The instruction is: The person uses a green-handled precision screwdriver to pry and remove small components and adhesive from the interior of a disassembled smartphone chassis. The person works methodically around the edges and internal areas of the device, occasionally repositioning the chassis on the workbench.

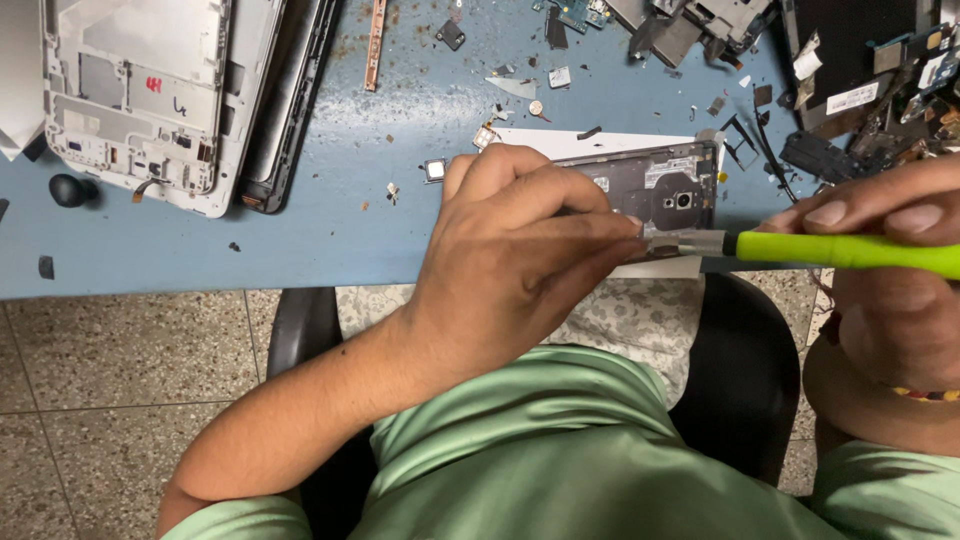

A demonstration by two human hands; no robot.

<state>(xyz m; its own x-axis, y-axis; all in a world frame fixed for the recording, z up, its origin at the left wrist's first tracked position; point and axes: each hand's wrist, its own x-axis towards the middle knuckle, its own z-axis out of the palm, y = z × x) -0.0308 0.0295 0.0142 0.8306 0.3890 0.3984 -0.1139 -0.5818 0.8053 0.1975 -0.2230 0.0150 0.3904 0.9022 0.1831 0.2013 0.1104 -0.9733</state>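
Note:
My left hand (510, 260) lies over a dark grey opened phone body (665, 185) at the near edge of the blue table (330, 230), with its fingertips pressing down on the phone's lower edge. My right hand (880, 215) grips a lime-green screwdriver (850, 250). The tool's metal tip (690, 243) points left and meets the phone right beside my left fingertips. A white sheet (590, 142) lies under the phone.
A white phone frame (150, 90) and a black phone shell (290, 100) lie at the far left. Circuit boards, black parts and scraps (850, 80) crowd the far right. A small black knob (70, 188) sits near the left edge. Tiny loose parts are scattered mid-table.

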